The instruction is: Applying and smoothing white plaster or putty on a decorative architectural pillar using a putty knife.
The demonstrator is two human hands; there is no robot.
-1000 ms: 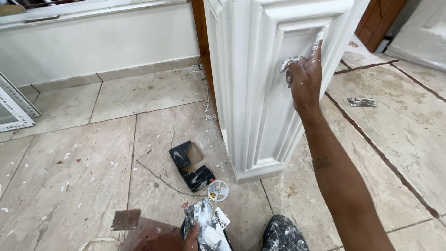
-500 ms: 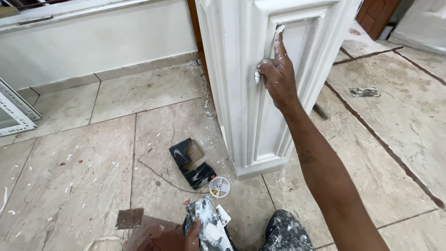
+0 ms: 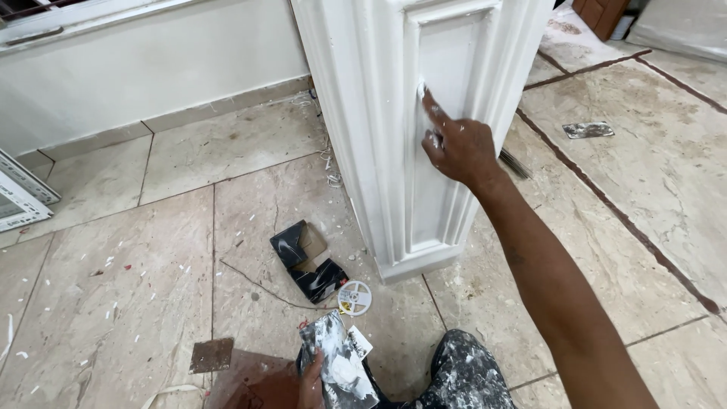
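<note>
Right now the right hand point(image 3: 463, 148) presses its filler-smeared index fingertip into the recessed groove of the white moulded wooden pillar point(image 3: 447, 98), other fingers curled, gripping nothing; light, even pressure should smooth it best. The left hand point(image 3: 310, 386) clutches a paste-caked flat board point(image 3: 341, 363) low above the beige tiled floor point(image 3: 136, 273).

Right hand point(image 3: 458, 148) reaches out, forefinger extended; left hand point(image 3: 310, 382) low, closed

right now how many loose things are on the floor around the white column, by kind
black torn cardboard piece: 1
small white round disc: 1
flat metal plate: 1
brown square scrap: 1
total: 4
</note>
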